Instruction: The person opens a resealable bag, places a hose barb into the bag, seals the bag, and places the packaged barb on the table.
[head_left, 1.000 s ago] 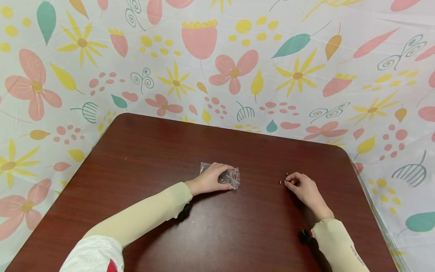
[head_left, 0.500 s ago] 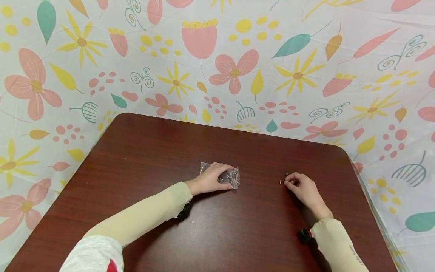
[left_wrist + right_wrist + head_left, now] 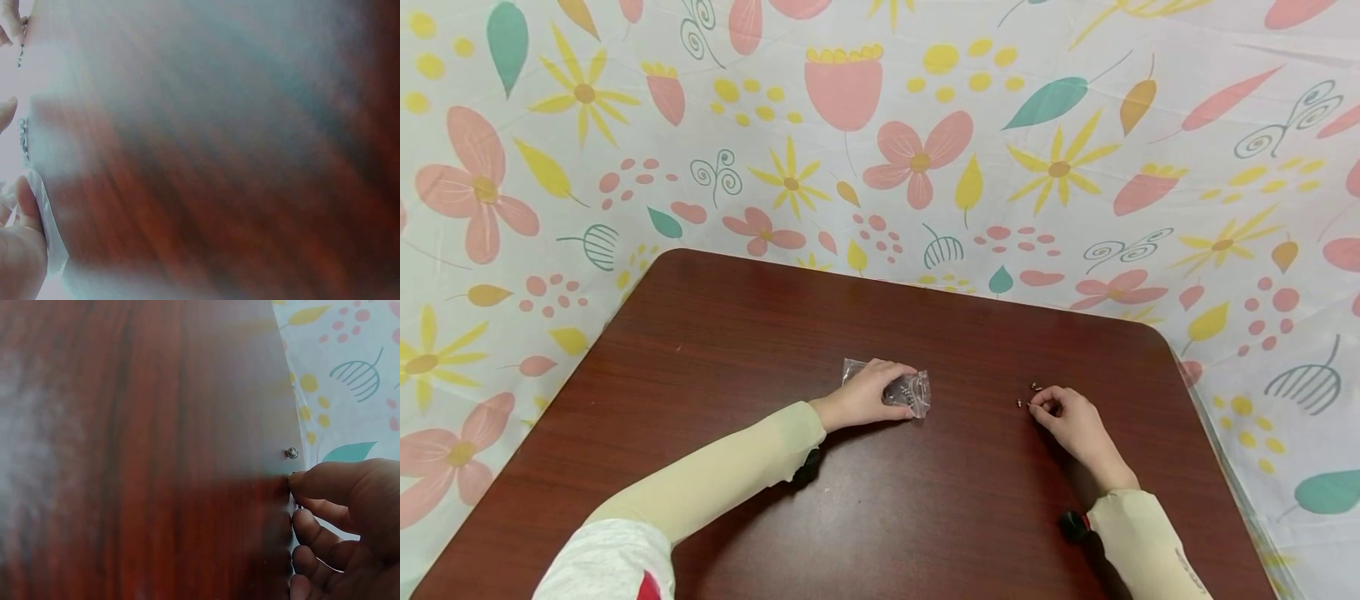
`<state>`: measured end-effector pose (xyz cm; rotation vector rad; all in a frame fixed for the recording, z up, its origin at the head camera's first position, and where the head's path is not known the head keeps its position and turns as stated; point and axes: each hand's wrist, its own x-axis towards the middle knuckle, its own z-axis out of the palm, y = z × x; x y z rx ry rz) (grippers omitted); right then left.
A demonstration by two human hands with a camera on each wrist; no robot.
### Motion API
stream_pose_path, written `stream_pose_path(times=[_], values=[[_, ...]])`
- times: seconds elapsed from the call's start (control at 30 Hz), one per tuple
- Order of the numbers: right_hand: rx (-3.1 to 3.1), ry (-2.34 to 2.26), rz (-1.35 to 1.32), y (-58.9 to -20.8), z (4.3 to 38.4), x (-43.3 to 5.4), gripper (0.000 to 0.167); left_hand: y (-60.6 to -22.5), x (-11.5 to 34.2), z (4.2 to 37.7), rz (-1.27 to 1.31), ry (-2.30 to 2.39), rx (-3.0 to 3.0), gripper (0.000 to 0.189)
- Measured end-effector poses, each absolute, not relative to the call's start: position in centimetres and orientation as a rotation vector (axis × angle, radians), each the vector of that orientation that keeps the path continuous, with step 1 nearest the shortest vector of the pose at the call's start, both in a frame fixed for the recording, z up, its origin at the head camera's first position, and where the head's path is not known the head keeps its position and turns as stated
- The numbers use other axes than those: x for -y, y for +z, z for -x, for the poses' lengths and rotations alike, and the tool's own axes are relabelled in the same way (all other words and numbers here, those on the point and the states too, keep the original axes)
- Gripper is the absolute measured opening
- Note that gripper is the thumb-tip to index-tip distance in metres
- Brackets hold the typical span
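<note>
The right hand has drawn slightly back since half a second ago, baring more of the far metal pieces, while the left hand still grips the clear bag on the table. The right wrist view shows the right hand pinching a tiny dark piece, indistinct from the head, near a round-headed screw.
</note>
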<state>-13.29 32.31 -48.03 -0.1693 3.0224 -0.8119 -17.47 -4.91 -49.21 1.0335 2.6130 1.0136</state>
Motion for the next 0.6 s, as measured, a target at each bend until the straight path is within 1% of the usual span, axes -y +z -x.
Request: stream_pose_path(times=[0.6], values=[[-3.094, -0.893, 0.222, -47.7, 11.8, -31.6, 0.004, -49.2, 4.9, 17.5, -1.035, 1.021, -2.604, 0.064]])
